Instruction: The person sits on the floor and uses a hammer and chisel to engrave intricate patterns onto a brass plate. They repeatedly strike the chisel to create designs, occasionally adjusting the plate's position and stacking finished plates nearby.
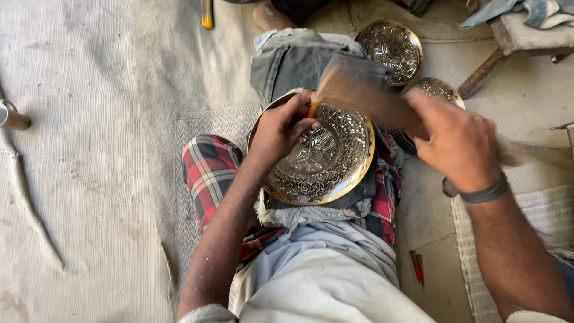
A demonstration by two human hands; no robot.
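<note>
On the lap: an embossed brass plate (320, 157) lay tilted on a dark pad across the person's knees, its gilt rim lowest toward the body
Left hand (280, 128): fingers were curled tight around a small orange-tipped punch (312, 109), its point set on the plate's upper left rim
Right hand (455, 140): fingers were closed around a wooden-handled hammer (365, 93), blurred in mid-swing above the plate's top edge; a dark band sat at the wrist
Floor covering: a pale, ribbed woven mat (89, 179), creased and dusty, filled the left half of the view, with a finer woven patch near the left knee
Clothing: red checked cloth (209, 170) covered the thighs, and a light shirt showed at the bottom edge
Beyond the lap: a folded grey denim piece (293, 57) lay just past the plate, toward the mat's far edge
Other plates: two more embossed brass plates (391, 49) lay close together on the ground at the upper right, the nearer one partly hidden by the right hand
Far edge: a yellow-handled tool (207, 13) lay at the top
Left edge: a small metal-and-wood object (12, 116) was too cropped to identify
Near right: a short red tool (417, 267) lay on tan ground beside a white woven cloth (550, 215)
</note>
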